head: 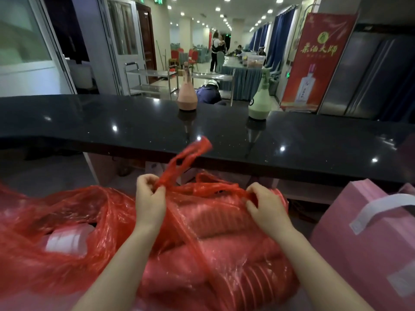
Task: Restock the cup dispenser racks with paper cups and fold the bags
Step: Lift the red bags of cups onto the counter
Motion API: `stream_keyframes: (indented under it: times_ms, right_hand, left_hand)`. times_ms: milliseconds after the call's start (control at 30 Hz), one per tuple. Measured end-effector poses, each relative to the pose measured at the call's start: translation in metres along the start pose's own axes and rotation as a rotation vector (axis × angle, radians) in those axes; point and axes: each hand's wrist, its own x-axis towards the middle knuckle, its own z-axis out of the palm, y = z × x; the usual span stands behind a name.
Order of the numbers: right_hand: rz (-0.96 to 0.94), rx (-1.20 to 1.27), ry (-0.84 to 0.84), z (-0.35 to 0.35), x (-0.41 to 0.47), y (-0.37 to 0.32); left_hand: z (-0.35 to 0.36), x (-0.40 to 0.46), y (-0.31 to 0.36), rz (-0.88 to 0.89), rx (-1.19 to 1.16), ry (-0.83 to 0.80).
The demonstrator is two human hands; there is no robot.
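A red plastic bag (224, 254) lies in front of me, stuffed with long sleeves of stacked paper cups that show through the film. My left hand (150, 198) pinches one twisted bag handle (188, 158), whose loop sticks up toward the counter. My right hand (262, 203) grips the other handle, and the plastic stretches between both hands. A second red plastic bag (58, 212) sprawls to the left with white cup stacks (67, 241) visible inside its opening.
A black stone counter (134, 126) runs across just beyond the bags, with a pink bottle (187, 95) and a green spray bottle (259, 104) standing on it. A pink gift bag with a white handle (368, 239) stands at the right. People stand far back in the hall.
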Motion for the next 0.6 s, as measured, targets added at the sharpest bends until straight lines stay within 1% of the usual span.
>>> stream_keyframes:
  times_ms: [67, 133, 167, 200, 233, 300, 333, 367, 400, 433, 467, 500, 533, 567, 600]
  right_hand:
    - [0.076, 0.001, 0.092, -0.003, -0.005, 0.000]
    - [0.157, 0.035, 0.184, -0.009, -0.009, -0.005]
    - [0.159, 0.038, 0.225, -0.013, -0.012, -0.007]
    - [0.100, -0.001, 0.278, -0.016, -0.015, -0.011]
    - [-0.014, -0.059, 0.337, -0.018, -0.018, -0.015]
    - [-0.310, -0.124, 0.418, -0.020, -0.025, -0.030]
    - [-0.434, -0.137, 0.383, -0.018, -0.028, -0.039]
    - [-0.519, -0.162, 0.288, -0.013, -0.030, -0.048]
    - [-0.536, -0.225, 0.131, -0.008, -0.031, -0.057]
    - [-0.473, -0.325, -0.060, -0.002, -0.031, -0.064]
    - [-0.368, -0.437, -0.229, 0.003, -0.029, -0.068]
    - [-0.269, -0.543, -0.352, 0.006, -0.027, -0.070]
    - [-0.216, -0.618, -0.407, 0.006, -0.028, -0.070]
    - [-0.207, -0.641, -0.397, 0.004, -0.031, -0.070]
    - [-0.232, -0.630, -0.344, 0.001, -0.037, -0.069]
  left_hand:
    - [-0.013, 0.001, -0.001, -0.074, -0.027, 0.062]
    - [-0.025, -0.001, 0.003, -0.045, 0.009, 0.101]
    - [-0.029, -0.004, 0.008, -0.004, 0.033, 0.097]
    - [-0.032, -0.007, 0.013, 0.043, 0.052, 0.076]
    - [-0.033, -0.011, 0.017, 0.084, 0.059, 0.043]
    - [-0.033, -0.021, 0.024, 0.125, 0.042, -0.022]
    - [-0.033, -0.025, 0.027, 0.134, 0.031, -0.038]
    - [-0.032, -0.030, 0.028, 0.147, 0.023, -0.040]
    - [-0.032, -0.035, 0.029, 0.162, 0.024, -0.033]
    - [-0.033, -0.041, 0.029, 0.181, 0.031, -0.026]
    - [-0.034, -0.045, 0.028, 0.199, 0.042, -0.018]
    - [-0.036, -0.049, 0.028, 0.212, 0.054, -0.011]
    - [-0.040, -0.051, 0.027, 0.223, 0.071, -0.003]
    - [-0.046, -0.052, 0.026, 0.233, 0.100, 0.007]
    - [-0.053, -0.051, 0.025, 0.246, 0.140, 0.015]
